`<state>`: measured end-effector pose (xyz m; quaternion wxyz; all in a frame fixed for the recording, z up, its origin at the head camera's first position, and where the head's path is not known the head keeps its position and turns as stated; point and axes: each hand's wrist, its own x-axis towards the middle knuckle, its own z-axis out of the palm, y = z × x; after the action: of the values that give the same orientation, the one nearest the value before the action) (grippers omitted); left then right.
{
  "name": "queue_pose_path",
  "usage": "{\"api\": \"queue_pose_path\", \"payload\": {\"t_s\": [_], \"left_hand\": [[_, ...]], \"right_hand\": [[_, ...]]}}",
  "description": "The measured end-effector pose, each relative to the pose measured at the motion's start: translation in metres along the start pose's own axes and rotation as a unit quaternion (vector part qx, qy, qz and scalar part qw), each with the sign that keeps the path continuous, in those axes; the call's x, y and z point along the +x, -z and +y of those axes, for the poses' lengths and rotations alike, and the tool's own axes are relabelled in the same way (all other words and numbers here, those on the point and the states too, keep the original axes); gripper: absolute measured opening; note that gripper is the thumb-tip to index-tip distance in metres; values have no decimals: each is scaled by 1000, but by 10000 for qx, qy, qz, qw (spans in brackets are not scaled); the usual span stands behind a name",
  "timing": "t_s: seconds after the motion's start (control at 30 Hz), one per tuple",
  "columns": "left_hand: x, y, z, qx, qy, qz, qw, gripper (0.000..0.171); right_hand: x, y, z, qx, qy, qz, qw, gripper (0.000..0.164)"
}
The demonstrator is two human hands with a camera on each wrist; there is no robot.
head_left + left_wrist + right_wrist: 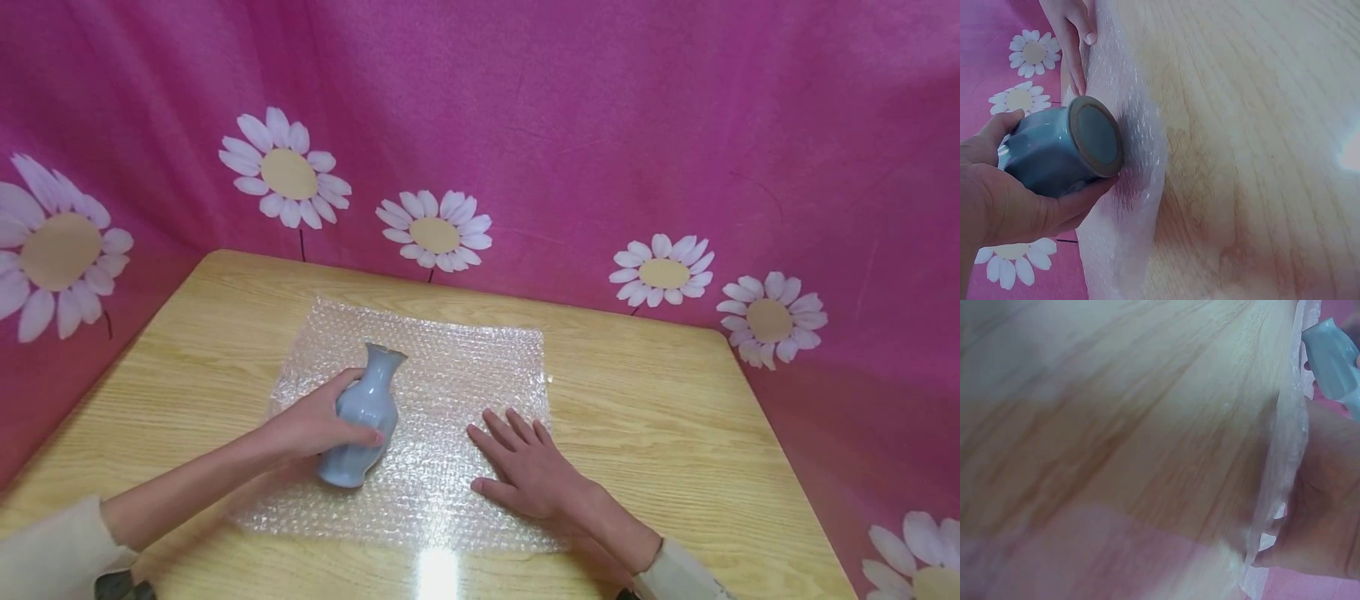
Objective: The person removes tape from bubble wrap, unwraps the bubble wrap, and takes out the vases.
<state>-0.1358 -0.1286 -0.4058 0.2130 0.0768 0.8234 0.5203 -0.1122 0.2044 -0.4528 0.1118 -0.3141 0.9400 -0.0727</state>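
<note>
My left hand (318, 425) grips a pale blue-grey glazed vase (367, 408) around its body, thumb on the near side. The vase leans, its flared mouth pointing away and its foot toward me, over the left part of a clear bubble wrap sheet (442, 375). In the left wrist view, the vase's round base (1099, 134) faces the camera, with an unglazed ring. On the right part of the sheet, my right hand (525, 471) lies with fingers spread. The right wrist view shows that hand (1329, 500) at the wrap's edge, some fingertips hidden.
The bubble wrap lies on a light wood-grain table (652, 417). Behind and beside the table hangs a magenta cloth (555, 150) printed with white daisies. Bright light reflects off the table's front edge area.
</note>
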Motion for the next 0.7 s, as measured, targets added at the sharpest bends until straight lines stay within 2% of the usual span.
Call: {"api": "queue_pose_path", "payload": {"t_s": [0.5,0.7], "left_hand": [[-3,1,4,-52,-141,112,9998,96],[-1,10,4,2,-347,311,9989,93]], "right_hand": [[0,0,-1,-19,10,-2,10000,72],[0,0,-1,-28,17,-4,10000,72]]}}
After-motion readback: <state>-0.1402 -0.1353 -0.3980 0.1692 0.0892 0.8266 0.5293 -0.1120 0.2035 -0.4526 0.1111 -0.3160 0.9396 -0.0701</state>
